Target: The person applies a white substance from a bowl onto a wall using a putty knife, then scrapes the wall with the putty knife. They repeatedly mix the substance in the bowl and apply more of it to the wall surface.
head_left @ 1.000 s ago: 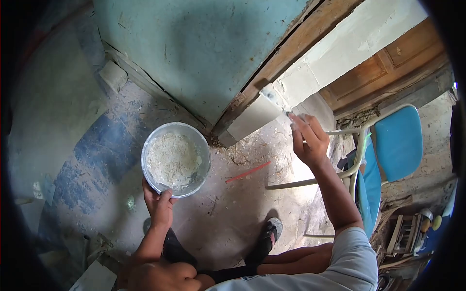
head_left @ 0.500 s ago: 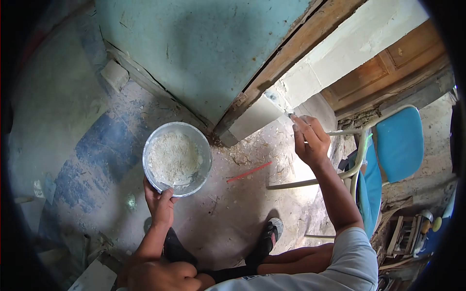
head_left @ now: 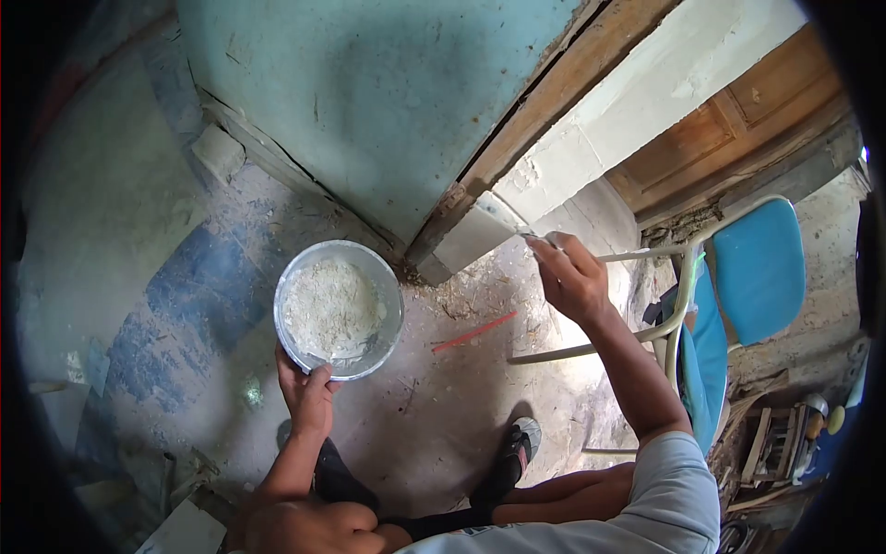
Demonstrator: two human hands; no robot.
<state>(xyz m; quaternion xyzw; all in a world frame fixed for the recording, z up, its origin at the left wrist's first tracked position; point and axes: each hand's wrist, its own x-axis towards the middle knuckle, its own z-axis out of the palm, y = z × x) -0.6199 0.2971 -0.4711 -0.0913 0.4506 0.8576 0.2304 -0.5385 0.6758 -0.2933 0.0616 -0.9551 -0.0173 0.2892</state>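
Observation:
My left hand (head_left: 308,399) grips the near rim of a round bucket (head_left: 395,319), its thumb over the edge. Pale, crumbly powder (head_left: 332,300) lies in the bucket. At the right, my right hand (head_left: 570,274) is closed round a small tool, mostly hidden by the fingers. The tool's thin blade (head_left: 526,233) points at the lower part of a whitish block wall (head_left: 554,166), where a smeared patch shows. The wall runs beside a wooden post (head_left: 517,120).
A blue-green panel (head_left: 369,92) stands ahead. On the right is a metal-framed chair (head_left: 759,272) with blue padding. A red strip (head_left: 474,331) lies on the floor between my hands. Farther right are a brown wooden door (head_left: 729,125) and a wooden rack (head_left: 773,445).
My right hand has moved left and slightly down along the wall with the tool. The bucket in my left hand has shifted slightly down.

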